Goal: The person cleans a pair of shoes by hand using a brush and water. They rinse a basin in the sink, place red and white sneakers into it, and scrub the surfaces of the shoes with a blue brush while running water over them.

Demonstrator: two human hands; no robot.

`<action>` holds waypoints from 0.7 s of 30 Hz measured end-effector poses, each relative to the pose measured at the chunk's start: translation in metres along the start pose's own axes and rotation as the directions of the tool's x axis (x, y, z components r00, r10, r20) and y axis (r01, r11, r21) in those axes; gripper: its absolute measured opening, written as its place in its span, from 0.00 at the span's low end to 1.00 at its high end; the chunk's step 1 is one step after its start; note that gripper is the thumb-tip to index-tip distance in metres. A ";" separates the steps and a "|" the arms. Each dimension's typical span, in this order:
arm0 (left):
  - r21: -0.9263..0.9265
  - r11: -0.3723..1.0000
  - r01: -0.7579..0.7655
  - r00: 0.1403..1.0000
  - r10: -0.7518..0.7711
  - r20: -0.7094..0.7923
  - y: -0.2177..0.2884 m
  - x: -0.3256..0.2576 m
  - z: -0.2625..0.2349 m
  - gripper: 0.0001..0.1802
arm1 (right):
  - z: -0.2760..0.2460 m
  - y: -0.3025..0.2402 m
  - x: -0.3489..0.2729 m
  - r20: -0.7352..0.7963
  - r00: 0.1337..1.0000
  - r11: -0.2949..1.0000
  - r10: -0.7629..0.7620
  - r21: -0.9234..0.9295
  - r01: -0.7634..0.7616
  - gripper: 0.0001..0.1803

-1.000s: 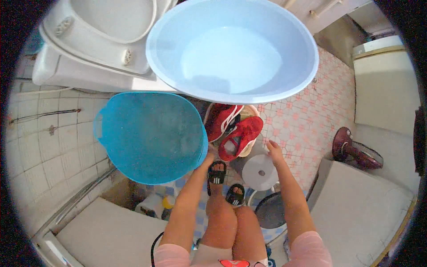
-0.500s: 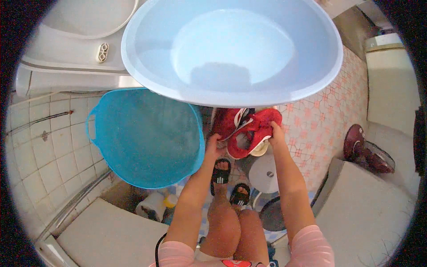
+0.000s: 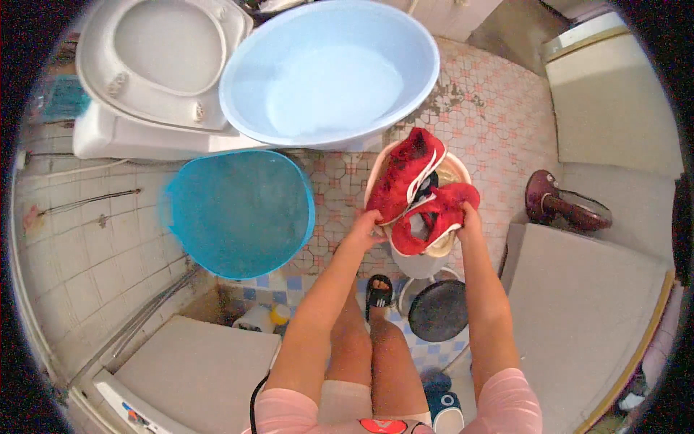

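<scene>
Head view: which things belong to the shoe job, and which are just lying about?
In use: left hand; right hand; pair of red fabric shoes; small cream plastic basin under them.

Lying about: pale blue round tub; turquoise plastic tub; white toilet; black round stool.

The shoes (image 3: 419, 192) cover most of the small basin (image 3: 450, 168), so what's inside it can't be made out. Fingers of both hands, left (image 3: 367, 230) and right (image 3: 468, 220), tuck under the basin rim, so the grip is unclear. Toilet (image 3: 144, 72) is cut off up top.
</scene>
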State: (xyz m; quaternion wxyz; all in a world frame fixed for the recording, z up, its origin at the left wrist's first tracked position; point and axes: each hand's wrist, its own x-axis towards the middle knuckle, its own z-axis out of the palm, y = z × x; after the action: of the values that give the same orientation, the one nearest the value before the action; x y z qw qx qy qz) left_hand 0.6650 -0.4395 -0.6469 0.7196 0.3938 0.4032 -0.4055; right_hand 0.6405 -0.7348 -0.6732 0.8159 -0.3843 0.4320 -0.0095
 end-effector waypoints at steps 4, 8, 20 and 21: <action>0.169 0.986 0.007 0.990 0.017 -0.140 -0.006 -0.095 0.016 0.21 | -0.002 -0.008 -0.087 -0.072 0.995 0.997 -0.067 0.037 0.070 0.15; 0.283 0.959 0.020 1.000 -0.017 -0.014 -0.002 -0.176 -0.012 0.34 | 0.036 -0.045 -0.188 0.007 1.000 1.000 -0.021 0.023 0.021 0.17; 0.298 0.912 -0.280 0.955 0.296 -0.008 -0.038 -0.602 -0.006 0.30 | 0.155 -0.174 -0.490 0.446 0.895 0.984 0.012 -0.166 0.070 0.20; 0.289 0.895 -0.340 0.939 0.340 0.052 -0.043 -0.628 0.006 0.31 | 0.171 -0.194 -0.507 0.482 0.875 0.986 0.044 -0.163 0.040 0.21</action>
State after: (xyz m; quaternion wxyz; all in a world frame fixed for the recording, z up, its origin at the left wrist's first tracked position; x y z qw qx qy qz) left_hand 0.4107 -0.2934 -0.0895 0.7127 0.5606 0.2636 -0.3290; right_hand 0.5059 -0.5896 -0.1403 0.8625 -0.4414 0.2142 0.1239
